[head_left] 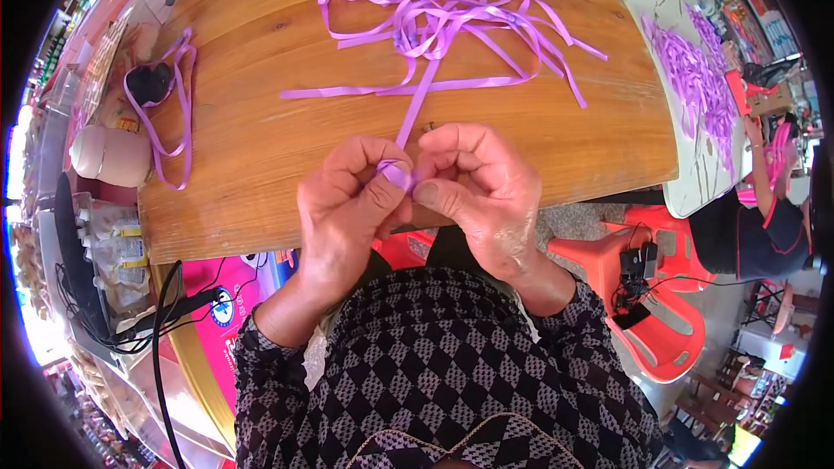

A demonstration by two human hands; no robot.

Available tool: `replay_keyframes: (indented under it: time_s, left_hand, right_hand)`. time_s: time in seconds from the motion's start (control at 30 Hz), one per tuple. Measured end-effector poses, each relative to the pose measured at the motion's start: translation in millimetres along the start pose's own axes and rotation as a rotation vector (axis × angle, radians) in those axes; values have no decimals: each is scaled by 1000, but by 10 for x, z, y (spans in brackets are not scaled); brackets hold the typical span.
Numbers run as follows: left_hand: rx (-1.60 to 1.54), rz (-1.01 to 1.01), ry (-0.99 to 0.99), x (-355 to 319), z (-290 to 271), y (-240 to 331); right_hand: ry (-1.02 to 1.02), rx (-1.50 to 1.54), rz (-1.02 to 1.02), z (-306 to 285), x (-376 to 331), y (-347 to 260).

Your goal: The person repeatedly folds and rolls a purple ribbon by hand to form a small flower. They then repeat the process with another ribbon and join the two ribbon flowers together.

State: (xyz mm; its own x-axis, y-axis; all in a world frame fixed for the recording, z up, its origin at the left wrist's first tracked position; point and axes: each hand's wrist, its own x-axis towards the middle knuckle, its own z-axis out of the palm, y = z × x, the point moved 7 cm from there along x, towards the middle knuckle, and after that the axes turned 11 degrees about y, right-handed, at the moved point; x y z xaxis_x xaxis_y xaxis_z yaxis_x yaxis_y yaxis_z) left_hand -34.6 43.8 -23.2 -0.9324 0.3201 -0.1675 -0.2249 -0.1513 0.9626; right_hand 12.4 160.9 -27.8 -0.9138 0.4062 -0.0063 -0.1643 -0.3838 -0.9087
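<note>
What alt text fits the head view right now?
Both hands, left hand and right hand, pinch a folded purple ribbon strip over a wooden table. A loose pile of purple ribbons lies beyond.

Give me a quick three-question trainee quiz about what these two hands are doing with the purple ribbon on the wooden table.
1. True or false: both hands pinch one thin purple plastic ribbon strip.
2. What lies at the table's far middle? A) a loose pile of purple ribbon strips B) scissors C) a book
3. What does the round wooden table bear at its left edge?

Key:
1. True: left hand and right hand meet on it.
2. A, the pile.
3. A long purple ribbon loop.
</note>
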Motion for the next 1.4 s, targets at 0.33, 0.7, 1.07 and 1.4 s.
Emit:
replay_keyframes:
  time_s: [0.33,0.7,1.07,1.4]
  left_hand:
    - [-230,-324,-112,44,29,-183]
    - [-199,-261,43,29,24,-215]
    - [-159,-309,63,45,1,-268]
    - [-184,-320,21,26,12,-260]
  right_hand:
    - [-79,-299,-132,-15,-51,-77]
    - [-36,-491,-336,-32,-105,-65]
    - [-31,-836,-851,102,-139,-322]
    - [-9,-870,-1095,149,-225,-313]
